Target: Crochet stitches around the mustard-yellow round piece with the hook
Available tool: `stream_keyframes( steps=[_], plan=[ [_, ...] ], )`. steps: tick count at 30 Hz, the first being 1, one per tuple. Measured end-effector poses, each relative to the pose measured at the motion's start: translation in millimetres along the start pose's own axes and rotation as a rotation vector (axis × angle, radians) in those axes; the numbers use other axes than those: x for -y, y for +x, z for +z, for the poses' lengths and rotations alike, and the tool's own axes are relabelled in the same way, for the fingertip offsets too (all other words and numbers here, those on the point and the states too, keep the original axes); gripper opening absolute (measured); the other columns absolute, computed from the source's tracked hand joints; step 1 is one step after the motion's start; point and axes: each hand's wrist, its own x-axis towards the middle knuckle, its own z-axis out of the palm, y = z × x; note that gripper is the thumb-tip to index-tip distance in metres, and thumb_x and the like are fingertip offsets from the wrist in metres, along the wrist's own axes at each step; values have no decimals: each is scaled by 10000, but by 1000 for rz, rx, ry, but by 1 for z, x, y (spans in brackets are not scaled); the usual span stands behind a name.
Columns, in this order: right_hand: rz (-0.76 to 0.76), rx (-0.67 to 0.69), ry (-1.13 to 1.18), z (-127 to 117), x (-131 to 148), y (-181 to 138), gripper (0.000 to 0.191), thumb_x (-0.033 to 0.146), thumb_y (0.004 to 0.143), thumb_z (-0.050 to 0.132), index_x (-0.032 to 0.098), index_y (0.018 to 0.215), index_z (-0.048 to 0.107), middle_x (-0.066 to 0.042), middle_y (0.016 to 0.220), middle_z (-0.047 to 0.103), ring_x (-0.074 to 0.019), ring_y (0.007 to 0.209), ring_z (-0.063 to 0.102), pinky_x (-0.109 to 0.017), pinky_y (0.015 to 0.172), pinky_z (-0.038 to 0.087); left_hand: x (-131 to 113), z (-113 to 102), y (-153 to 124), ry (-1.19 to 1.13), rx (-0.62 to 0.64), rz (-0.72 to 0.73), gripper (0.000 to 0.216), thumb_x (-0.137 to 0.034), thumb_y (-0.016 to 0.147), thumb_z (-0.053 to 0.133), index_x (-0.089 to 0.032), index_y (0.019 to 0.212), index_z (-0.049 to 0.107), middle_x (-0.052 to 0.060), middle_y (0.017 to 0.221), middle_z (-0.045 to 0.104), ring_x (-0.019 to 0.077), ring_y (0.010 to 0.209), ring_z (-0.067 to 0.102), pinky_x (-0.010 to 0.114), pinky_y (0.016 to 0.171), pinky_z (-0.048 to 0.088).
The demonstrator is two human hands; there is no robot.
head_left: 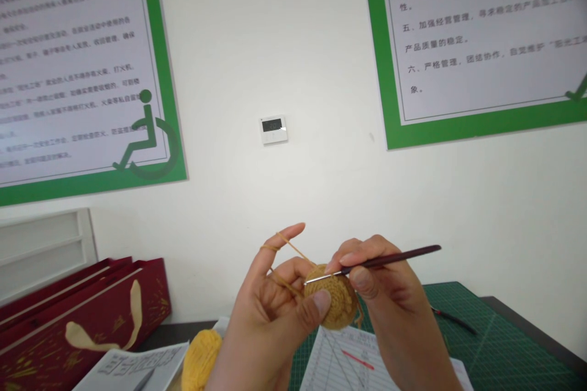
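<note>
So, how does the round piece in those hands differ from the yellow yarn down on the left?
The round piece is tan and worked into rings of stitches; the yellow yarn is brighter and wound into a bundle. The round piece is held up in the left hand, with the hook against it; the yellow yarn sits lower, in neither hand. Both look like yarn.

The crochet (340, 306) is tan, the mat (493, 342) gridded green.
</note>
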Motion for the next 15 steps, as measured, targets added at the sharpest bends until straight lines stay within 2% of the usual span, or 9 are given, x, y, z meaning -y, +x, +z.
stream_keyframes(
  steps=[7,15],
  plan=[
    [154,-96,124,4,-1,-3,110,386,940,708,278,921,718,22,870,725,-112,796,653,-211,716,505,1,0,0,10,2,9,872,-122,754,839,-249,1485,381,-12,775,665,183,708,647,313,653,484],
    [139,-187,152,9,-3,-9,102,379,935,718,278,919,727,29,865,742,-103,798,664,-192,716,503,1,1,-1,-3,13,4,871,-106,737,839,-244,1472,391,-22,777,651,171,683,636,307,626,487]
  ],
)
